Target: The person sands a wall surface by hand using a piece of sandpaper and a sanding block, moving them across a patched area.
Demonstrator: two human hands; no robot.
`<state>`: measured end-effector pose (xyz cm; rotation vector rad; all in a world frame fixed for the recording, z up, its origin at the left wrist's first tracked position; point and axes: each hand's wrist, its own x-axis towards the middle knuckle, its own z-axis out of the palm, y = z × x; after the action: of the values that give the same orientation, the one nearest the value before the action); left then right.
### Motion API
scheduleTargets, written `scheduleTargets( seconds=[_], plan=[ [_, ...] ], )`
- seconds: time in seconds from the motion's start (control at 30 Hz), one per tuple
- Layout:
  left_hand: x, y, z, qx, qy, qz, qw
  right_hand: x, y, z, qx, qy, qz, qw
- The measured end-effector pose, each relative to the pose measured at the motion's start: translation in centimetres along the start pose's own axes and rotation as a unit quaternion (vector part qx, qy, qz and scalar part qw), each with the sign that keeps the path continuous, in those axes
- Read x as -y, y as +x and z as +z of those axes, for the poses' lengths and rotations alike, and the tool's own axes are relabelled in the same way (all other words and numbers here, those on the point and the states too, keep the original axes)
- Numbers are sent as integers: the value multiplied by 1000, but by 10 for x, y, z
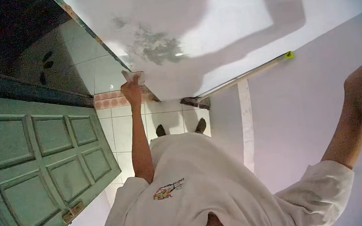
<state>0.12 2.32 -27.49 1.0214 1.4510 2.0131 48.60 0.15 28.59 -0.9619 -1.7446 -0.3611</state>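
My left hand (132, 91) grips a small pale folded piece (138, 77), of paper or cloth, at the edge of a white wall (168, 79). The piece touches the wall's edge beside the doorway. Dark grey smudges (159, 46) mark the wall's surface, and my shadow falls across it. My right arm (348, 128) is raised and bent at the right; its hand is out of view.
A green panelled door (57, 148) stands at the left, with a latch (72, 213). A long pale bar with a yellow-green end (289, 55) leans in the wall's corner, near a dark object (195, 102). My feet (160, 131) are on floor tiles (165, 115).
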Motion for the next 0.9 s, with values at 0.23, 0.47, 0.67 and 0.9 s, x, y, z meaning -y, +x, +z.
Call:
scheduleTargets(
  seconds=[0.23,0.47,0.67,0.9],
  plan=[
    [-37,-7,21,71,327,32,942,-4,-8,1,2,-8,0,1000],
    [-41,-4,22,48,301,-54,951,0,-12,9,-11,1,-4,1000],
    [-86,-9,34,37,194,-64,978,9,-23,35,-14,20,-13,1000],
    [-116,-2,57,-13,122,-102,987,45,-40,64,-56,40,-58,996]
  ],
)
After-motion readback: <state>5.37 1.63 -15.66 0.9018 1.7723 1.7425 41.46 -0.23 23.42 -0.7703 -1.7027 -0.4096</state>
